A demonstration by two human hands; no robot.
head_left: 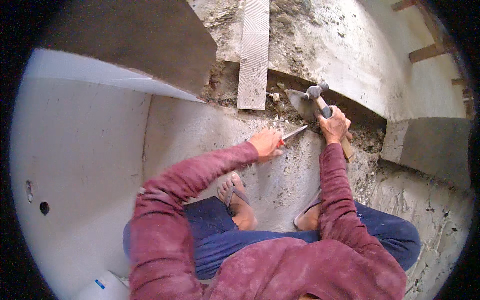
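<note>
A maroon sleeved top [295, 270] is seen nearest the camera, with bent knees in blue trousers [215, 245] beyond it. The hammer [317, 92] is held over the strip of rubble [282, 107], its metal head raised beside a pointed trowel blade [298, 102]. Judged by its build, it should be head-heavy, stiff and hard to break; its wooden handle is best gripped well back from the head, as dust may make it slippery. The red-handled blade [295, 134], near the rubble's edge, looks light and rigid, and should be taken by its handle, clear of the point. By the right hand [334, 125], the hammer's handle is clasped with curled fingers; whether the trowel is also gripped cannot be told. By the left hand [267, 144], the red handle is enclosed, its fingers drawn together. Thus 2 tools are held.
</note>
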